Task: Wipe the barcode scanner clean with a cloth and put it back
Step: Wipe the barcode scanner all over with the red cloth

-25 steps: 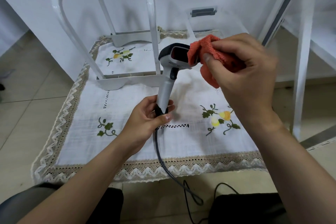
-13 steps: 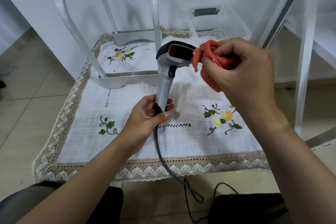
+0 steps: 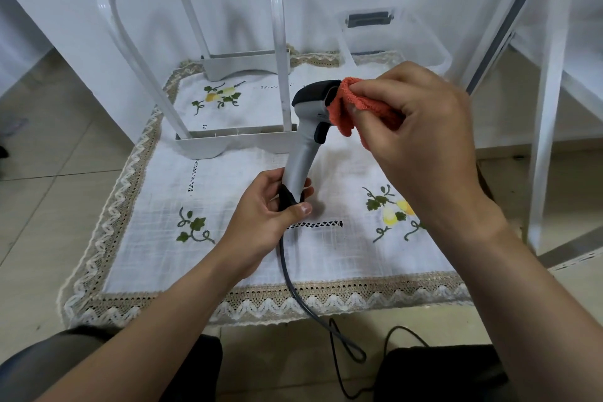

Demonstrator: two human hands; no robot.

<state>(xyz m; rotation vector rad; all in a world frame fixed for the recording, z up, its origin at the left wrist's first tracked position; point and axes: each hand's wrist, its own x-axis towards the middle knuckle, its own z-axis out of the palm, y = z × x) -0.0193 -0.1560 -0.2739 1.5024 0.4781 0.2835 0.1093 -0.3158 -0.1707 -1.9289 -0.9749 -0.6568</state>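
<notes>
1. Gripping the black foot of the barcode scanner (image 3: 301, 157) with the left hand (image 3: 261, 215), curled round the lower end of the handle, thumb across the front. Holds the scanner upright and lifted above the tablecloth (image 3: 228, 258), with the head turned to the right.
2. Pinching a bunched fold of the orange cloth (image 3: 341, 108) with the right hand (image 3: 421, 137), closed on it. Presses the cloth against the front of the scanner head and hides the window there, so impossible to say whether it is clean.
3. Judged as the wiping step, about the middle of the task. Putting back not yet begun, and no clear place for it to be seen.
4. Hanging from the foot, the grey cable (image 3: 287, 274): down over the table edge, then into a loop near the floor between the knees.
5. Just behind the scanner, the base of a white frame (image 3: 228, 140); further back, a clear plastic box (image 3: 394, 39).
6. Possible trouble from here:
   - Low grip and high pressure: could twist or tip the scanner in the left hand if pushed too hard.
   - Could press the dark trigger just under the cloth by mistake.
   - Could knock the head against the white frame with a wide stroke.
   - Could catch the cable loop on a knee when lowering the scanner, and pull it away.
   - Could leave the handle and back unwiped, with so small a fold of cloth.
</notes>
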